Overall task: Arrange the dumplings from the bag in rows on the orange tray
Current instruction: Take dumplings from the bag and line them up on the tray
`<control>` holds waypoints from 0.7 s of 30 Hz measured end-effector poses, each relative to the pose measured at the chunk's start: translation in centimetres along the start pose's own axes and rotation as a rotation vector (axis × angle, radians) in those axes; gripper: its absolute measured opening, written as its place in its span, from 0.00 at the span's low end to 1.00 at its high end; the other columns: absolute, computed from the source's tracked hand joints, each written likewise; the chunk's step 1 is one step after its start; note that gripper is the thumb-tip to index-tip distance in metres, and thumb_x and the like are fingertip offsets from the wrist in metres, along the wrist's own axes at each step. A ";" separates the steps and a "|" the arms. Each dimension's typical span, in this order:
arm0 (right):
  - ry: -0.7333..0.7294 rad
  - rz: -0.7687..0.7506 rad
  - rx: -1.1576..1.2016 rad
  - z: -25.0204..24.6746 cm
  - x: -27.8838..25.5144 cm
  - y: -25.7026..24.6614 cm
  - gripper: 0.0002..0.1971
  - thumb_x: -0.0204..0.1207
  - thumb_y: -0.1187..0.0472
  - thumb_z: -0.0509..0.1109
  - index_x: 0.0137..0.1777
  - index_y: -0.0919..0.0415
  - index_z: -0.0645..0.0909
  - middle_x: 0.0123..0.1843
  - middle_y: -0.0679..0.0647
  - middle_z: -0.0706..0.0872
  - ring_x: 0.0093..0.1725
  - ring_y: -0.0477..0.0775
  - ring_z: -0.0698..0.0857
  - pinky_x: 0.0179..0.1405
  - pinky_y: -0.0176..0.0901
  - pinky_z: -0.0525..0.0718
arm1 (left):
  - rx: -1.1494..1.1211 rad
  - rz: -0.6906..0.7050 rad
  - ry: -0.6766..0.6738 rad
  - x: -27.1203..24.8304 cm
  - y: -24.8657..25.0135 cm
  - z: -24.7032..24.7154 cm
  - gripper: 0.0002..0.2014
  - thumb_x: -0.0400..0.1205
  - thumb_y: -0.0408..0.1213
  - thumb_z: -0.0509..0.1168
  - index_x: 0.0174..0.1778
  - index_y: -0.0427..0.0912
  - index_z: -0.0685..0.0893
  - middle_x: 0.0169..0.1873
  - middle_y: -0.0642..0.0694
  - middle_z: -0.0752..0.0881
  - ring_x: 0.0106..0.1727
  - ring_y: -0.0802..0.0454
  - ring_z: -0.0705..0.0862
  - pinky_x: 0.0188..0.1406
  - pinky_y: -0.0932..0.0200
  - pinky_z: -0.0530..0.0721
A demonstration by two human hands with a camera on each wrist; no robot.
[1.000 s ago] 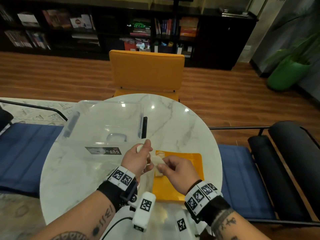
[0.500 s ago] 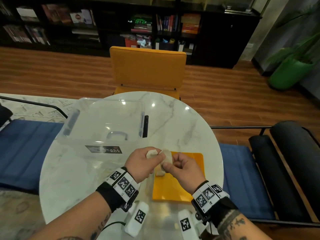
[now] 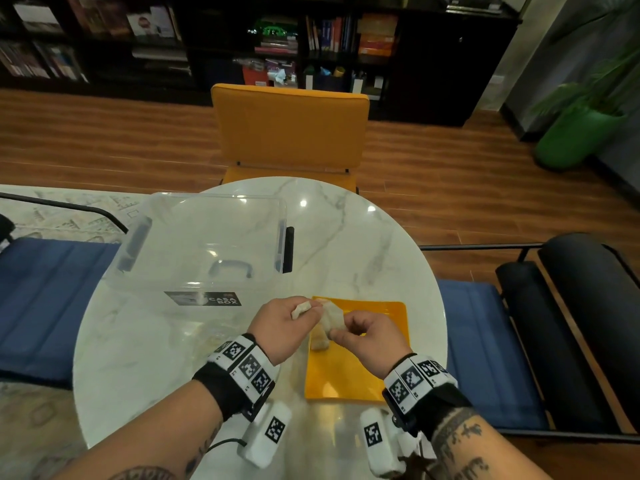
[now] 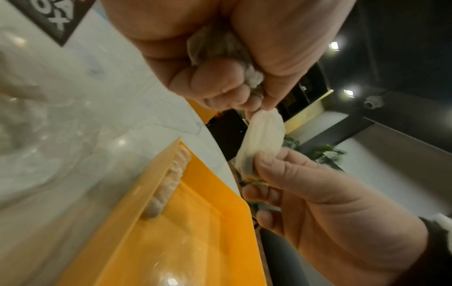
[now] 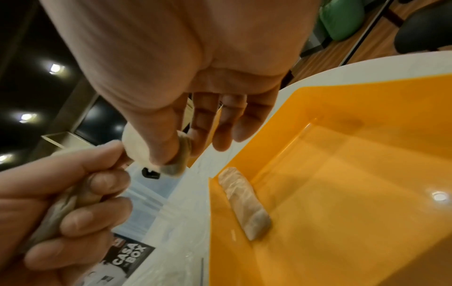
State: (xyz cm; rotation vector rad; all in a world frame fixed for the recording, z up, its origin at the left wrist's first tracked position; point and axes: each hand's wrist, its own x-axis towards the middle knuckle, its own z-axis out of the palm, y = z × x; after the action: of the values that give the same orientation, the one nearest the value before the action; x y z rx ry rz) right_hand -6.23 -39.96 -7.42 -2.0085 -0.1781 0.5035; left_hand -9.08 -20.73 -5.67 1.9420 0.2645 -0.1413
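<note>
My left hand [image 3: 294, 317] grips a pale dumpling [image 3: 300, 309] in curled fingers, above the table just left of the orange tray [image 3: 367, 372]. The left wrist view shows dumpling dough [image 4: 227, 48] bunched in the fist. Right beside it, my right hand [image 3: 341, 336] pinches a second dumpling [image 3: 333, 317] between thumb and fingers, over the tray's far left corner. That dumpling [image 5: 137, 147] touches the left fingertips. A short row of dumplings [image 5: 244, 203] lies along the tray's left wall. The clear bag [image 3: 201, 336] lies flat on the table, left of my left wrist.
A clear plastic storage box [image 3: 204, 244] with a black label stands on the left of the round marble table [image 3: 363, 244]. An orange chair [image 3: 291, 129] stands at the far side. Blue seats flank the table. The tray's right part is bare.
Both hands moved together to the tray's far left corner. The right hand has taken hold of one dumpling next to the left hand's fingers.
</note>
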 end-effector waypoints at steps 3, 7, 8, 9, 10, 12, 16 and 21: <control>0.026 0.111 -0.079 -0.1 1.3 1.5 0.12 0.69 0.52 0.82 0.32 0.49 0.82 0.30 0.41 0.81 0.32 0.42 0.77 0.37 0.36 0.75 | 0.033 -0.112 0.089 0.6 -1.8 -0.1 0.07 0.81 0.48 0.68 0.45 0.55 0.91 0.25 0.62 0.85 0.30 0.62 0.82 0.38 0.56 0.83; 0.026 0.256 -0.170 0.9 2.8 3.4 0.11 0.67 0.53 0.84 0.37 0.53 0.83 0.35 0.48 0.89 0.36 0.49 0.86 0.40 0.46 0.87 | 0.222 -0.251 0.022 0.7 -3.7 0.9 0.11 0.78 0.52 0.68 0.45 0.51 0.89 0.31 0.52 0.87 0.34 0.48 0.86 0.41 0.49 0.90; -0.006 0.280 -0.202 1.3 3.1 3.6 0.10 0.68 0.53 0.83 0.38 0.52 0.84 0.37 0.50 0.91 0.38 0.51 0.89 0.43 0.48 0.89 | 0.270 -0.266 -0.008 0.7 -4.0 1.3 0.12 0.76 0.54 0.68 0.45 0.50 0.88 0.32 0.49 0.88 0.34 0.47 0.87 0.39 0.48 0.90; -0.039 0.308 -0.237 1.7 3.3 3.7 0.08 0.70 0.53 0.82 0.40 0.52 0.84 0.39 0.51 0.91 0.38 0.51 0.90 0.42 0.47 0.89 | 0.321 -0.280 -0.035 0.6 -4.2 1.7 0.14 0.75 0.56 0.68 0.45 0.50 0.88 0.34 0.49 0.88 0.33 0.47 0.88 0.38 0.48 0.90; -0.069 0.337 -0.264 2.1 3.5 3.7 0.08 0.71 0.53 0.81 0.41 0.52 0.84 0.40 0.51 0.91 0.38 0.51 0.90 0.40 0.45 0.88 | 0.372 -0.289 -0.057 0.6 -4.5 2.0 0.15 0.74 0.57 0.68 0.45 0.49 0.87 0.35 0.49 0.88 0.34 0.47 0.88 0.39 0.48 0.90; -0.102 0.394 -0.313 2.8 4.0 3.7 0.09 0.71 0.50 0.81 0.44 0.53 0.86 0.43 0.51 0.91 0.41 0.52 0.89 0.39 0.42 0.85 | 0.427 -0.296 -0.088 0.5 -4.9 2.4 0.16 0.74 0.57 0.68 0.47 0.49 0.86 0.37 0.49 0.88 0.36 0.47 0.88 0.41 0.48 0.90; -0.126 0.495 -0.367 3.8 4.7 3.3 0.12 0.69 0.46 0.81 0.45 0.51 0.86 0.43 0.48 0.87 0.41 0.48 0.83 0.36 0.37 0.80 | 0.443 -0.297 -0.095 0.4 -5.4 2.8 0.16 0.76 0.57 0.67 0.48 0.48 0.87 0.39 0.48 0.88 0.41 0.47 0.87 0.45 0.52 0.87; -0.138 0.543 -0.422 4.5 5.8 3.0 0.12 0.66 0.46 0.83 0.37 0.50 0.84 0.40 0.48 0.88 0.37 0.48 0.83 0.35 0.38 0.84 | 0.488 -0.276 -0.096 0.5 -5.6 2.7 0.16 0.78 0.55 0.67 0.48 0.46 0.86 0.41 0.48 0.88 0.45 0.49 0.86 0.42 0.57 0.80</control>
State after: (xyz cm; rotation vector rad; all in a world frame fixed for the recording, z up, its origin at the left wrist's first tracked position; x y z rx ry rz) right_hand -3.23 -35.79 -13.45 -2.4392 0.2043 1.0158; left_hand -9.94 -21.16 -11.88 2.3640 0.4671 -0.5198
